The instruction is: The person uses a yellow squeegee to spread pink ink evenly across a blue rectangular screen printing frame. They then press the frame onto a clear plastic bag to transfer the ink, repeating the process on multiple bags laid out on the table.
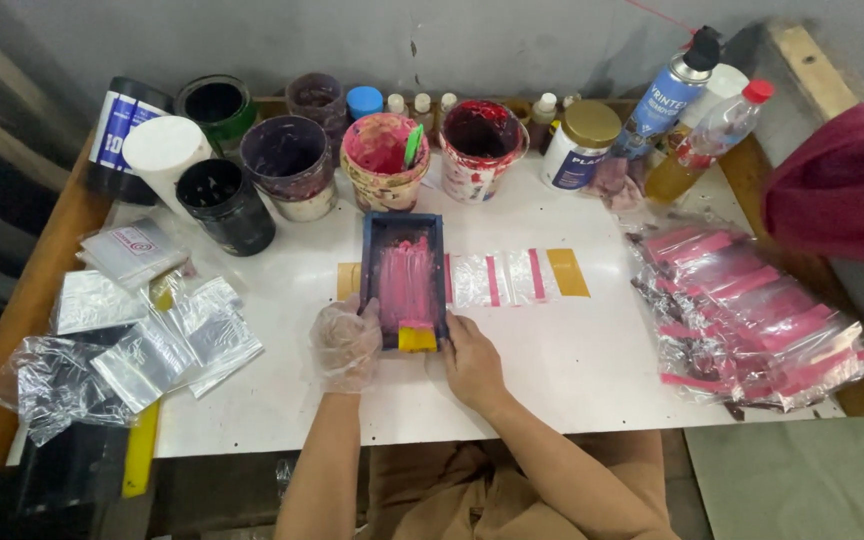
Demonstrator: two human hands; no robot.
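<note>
A small dark blue screen frame (403,225) smeared with pink ink lies flat on the white table (572,370). My left hand (345,343), in a clear plastic glove, presses on the frame's near left corner. My bare right hand (471,362) rests at the frame's near right corner, fingers closed on a small yellow squeegee (417,338) at the frame's near end. Clear plastic pouches with pink stripes (497,279) stick out from under the frame to the right, over a yellow strip (568,272).
Several open ink pots (384,160) and bottles line the table's back edge. A heap of pink-striped pouches (747,315) lies at the right, plain clear pouches (152,340) at the left. A dark red cloth (842,185) hangs at the far right.
</note>
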